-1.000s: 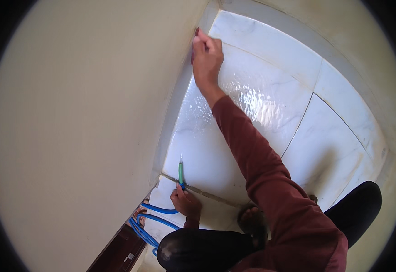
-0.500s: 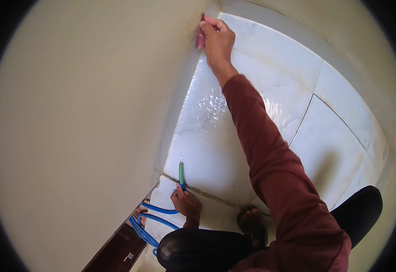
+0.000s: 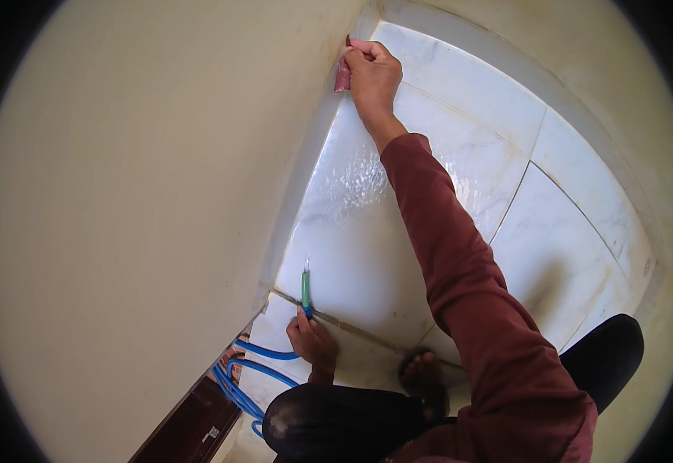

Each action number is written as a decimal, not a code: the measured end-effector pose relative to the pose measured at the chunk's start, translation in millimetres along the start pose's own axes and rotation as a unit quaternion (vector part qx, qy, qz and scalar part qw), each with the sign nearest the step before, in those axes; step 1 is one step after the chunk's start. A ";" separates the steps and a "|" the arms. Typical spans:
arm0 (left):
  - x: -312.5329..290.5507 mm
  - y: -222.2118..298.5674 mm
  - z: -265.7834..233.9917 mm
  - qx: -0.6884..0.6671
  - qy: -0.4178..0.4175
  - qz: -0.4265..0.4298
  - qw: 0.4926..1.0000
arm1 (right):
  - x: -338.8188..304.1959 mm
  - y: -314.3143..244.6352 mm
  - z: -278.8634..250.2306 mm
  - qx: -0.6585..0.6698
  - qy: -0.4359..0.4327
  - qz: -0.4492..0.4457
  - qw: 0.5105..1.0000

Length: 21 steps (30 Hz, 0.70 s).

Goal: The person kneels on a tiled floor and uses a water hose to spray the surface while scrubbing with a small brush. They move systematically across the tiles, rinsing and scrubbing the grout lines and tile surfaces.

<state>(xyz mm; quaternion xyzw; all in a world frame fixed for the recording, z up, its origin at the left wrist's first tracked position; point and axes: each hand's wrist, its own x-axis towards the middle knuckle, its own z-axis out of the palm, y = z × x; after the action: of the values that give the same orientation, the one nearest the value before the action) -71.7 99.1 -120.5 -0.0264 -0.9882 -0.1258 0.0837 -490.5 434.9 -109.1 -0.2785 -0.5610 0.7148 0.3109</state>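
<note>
My right hand [image 3: 375, 73], reaching far forward, is closed on a dull pink-red strip [image 3: 342, 77] at the foot of the wall near the far corner. A thin dark tip pokes up above my fingers; what the strip is made of I cannot make out. Close to my knee, my left hand [image 3: 311, 339] grips a blue hose [image 3: 308, 312] with a green end piece [image 3: 305, 288]. Clear water comes out of that green end, which points forward over the white tiles.
Wet, shiny white floor tiles [image 3: 367, 255] lie between a beige wall [image 3: 136, 193] and a grey skirting [image 3: 498, 54]. Loops of blue hose [image 3: 268, 370] lie by a dark brown panel [image 3: 190, 420] at lower left. My sandalled foot [image 3: 421, 374] rests on the tiles.
My right hand has come slightly back toward me along the wall's foot with the pink-red strip. My left hand still holds the hose, and the view has shifted a little.
</note>
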 end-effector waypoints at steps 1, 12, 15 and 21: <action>0.1 -0.1 -0.6 0.011 -0.004 0.000 1.000 | -3.7 -0.6 -3.9 -0.021 -0.017 0.042 0.999; 3.2 0.6 -0.9 -0.005 0.000 -0.010 1.000 | 5.4 -29.3 -7.4 -0.003 -0.072 0.093 0.993; -8.9 -4.7 -8.1 0.003 -0.030 -0.021 0.999 | -19.0 -9.2 -11.6 -0.056 0.003 0.086 0.995; -3.6 -8.0 5.8 -0.018 -0.010 -0.032 0.999 | 10.1 -5.2 6.0 -0.028 0.008 0.018 0.999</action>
<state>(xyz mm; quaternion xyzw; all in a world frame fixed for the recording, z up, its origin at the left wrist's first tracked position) -69.7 92.7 -128.7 0.0027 -0.9868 -0.1462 0.0696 -500.9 439.7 -103.3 -0.3026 -0.5737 0.7018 0.2947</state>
